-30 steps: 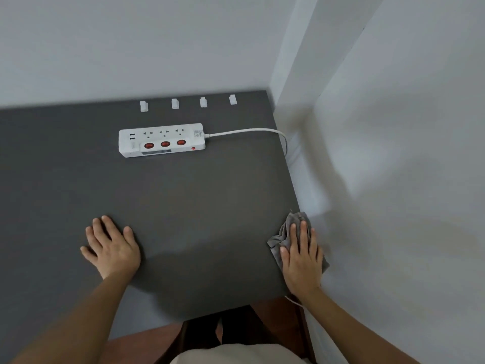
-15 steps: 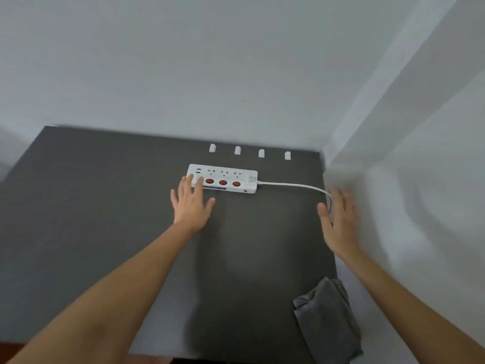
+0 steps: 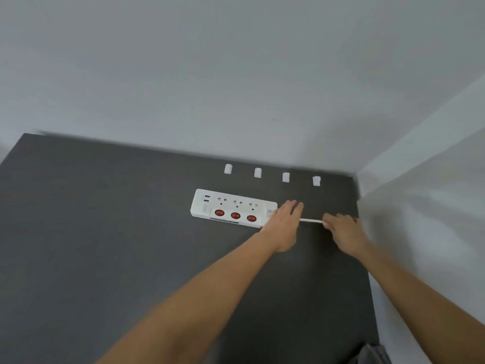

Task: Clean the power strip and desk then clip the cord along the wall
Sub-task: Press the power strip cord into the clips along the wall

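Both hands have left the grey cloth (image 3: 372, 353) for the cord (image 3: 311, 220): the right hand (image 3: 343, 229) pinches it, the left hand (image 3: 284, 222) rests open at the power strip (image 3: 231, 206) end, so clipping seems next.

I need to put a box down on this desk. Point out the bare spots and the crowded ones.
Bare: the dark grey desk left of the white power strip, and its near middle. Crowded: the right rear, with four white clips, left hand, right hand, white cord.

Home or office corner: dark desk (image 3: 105, 232) against plain white walls (image 3: 236, 74), power strip (image 3: 231, 207).
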Action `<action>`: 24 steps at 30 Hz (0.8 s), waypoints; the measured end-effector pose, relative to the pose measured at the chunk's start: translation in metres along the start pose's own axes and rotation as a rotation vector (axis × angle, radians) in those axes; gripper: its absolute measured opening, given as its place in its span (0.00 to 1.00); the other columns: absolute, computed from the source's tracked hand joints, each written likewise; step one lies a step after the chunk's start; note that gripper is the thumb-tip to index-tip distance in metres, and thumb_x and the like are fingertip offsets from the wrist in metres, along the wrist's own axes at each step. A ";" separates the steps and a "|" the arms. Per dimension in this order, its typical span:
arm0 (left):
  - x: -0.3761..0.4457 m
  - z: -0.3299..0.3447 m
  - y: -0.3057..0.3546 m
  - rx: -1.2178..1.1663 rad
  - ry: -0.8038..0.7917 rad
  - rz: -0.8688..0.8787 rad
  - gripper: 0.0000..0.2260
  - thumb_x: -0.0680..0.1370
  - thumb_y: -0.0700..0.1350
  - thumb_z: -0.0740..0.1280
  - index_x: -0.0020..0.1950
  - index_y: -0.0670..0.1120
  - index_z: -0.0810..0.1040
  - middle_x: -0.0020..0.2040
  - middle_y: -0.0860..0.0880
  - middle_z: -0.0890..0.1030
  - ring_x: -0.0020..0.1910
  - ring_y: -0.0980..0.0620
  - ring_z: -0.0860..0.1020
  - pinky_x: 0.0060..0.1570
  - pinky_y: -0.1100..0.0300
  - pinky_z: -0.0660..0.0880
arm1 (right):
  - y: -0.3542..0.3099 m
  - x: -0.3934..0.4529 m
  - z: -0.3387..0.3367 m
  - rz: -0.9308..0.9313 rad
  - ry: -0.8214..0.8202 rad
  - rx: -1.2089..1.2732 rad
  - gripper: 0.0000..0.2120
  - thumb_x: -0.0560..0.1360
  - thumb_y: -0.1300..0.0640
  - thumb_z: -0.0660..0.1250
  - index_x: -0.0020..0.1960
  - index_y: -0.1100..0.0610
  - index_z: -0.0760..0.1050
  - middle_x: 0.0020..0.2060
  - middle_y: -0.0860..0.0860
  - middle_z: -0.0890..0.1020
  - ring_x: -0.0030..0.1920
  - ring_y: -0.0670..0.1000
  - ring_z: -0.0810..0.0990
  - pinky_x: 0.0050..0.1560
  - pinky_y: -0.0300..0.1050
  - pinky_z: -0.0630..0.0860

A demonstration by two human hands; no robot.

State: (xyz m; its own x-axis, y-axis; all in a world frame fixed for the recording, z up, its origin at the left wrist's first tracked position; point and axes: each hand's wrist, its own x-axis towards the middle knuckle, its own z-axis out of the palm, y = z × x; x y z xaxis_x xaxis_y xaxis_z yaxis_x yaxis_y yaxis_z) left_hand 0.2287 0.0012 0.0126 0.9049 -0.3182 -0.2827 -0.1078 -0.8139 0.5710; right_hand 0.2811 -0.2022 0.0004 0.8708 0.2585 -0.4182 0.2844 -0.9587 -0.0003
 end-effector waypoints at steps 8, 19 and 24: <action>0.001 -0.025 -0.070 -0.066 0.184 -0.196 0.16 0.83 0.42 0.55 0.69 0.41 0.69 0.63 0.39 0.75 0.61 0.38 0.72 0.64 0.49 0.66 | -0.076 0.039 -0.037 -0.256 0.003 0.283 0.08 0.79 0.52 0.59 0.43 0.52 0.72 0.35 0.53 0.79 0.38 0.58 0.77 0.41 0.53 0.76; -0.009 -0.089 -0.176 -0.124 0.350 -0.290 0.10 0.78 0.48 0.66 0.48 0.42 0.81 0.46 0.42 0.80 0.48 0.43 0.77 0.52 0.51 0.72 | -0.192 0.109 -0.043 -0.165 0.101 0.758 0.07 0.76 0.56 0.66 0.42 0.57 0.78 0.34 0.52 0.82 0.35 0.50 0.79 0.42 0.40 0.72; -0.004 -0.099 -0.201 -0.098 0.386 -0.314 0.14 0.75 0.54 0.69 0.44 0.43 0.81 0.41 0.44 0.80 0.42 0.44 0.78 0.47 0.52 0.73 | -0.213 0.141 -0.053 -0.229 0.216 0.667 0.10 0.75 0.60 0.67 0.54 0.62 0.80 0.50 0.58 0.85 0.51 0.56 0.82 0.56 0.46 0.75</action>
State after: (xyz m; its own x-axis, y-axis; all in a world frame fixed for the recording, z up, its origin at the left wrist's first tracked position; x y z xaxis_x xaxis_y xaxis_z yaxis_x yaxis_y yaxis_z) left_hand 0.2879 0.2139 -0.0246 0.9757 0.1526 -0.1570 0.2161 -0.7862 0.5790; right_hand 0.3647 0.0449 -0.0105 0.8979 0.4128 -0.1530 0.2243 -0.7281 -0.6477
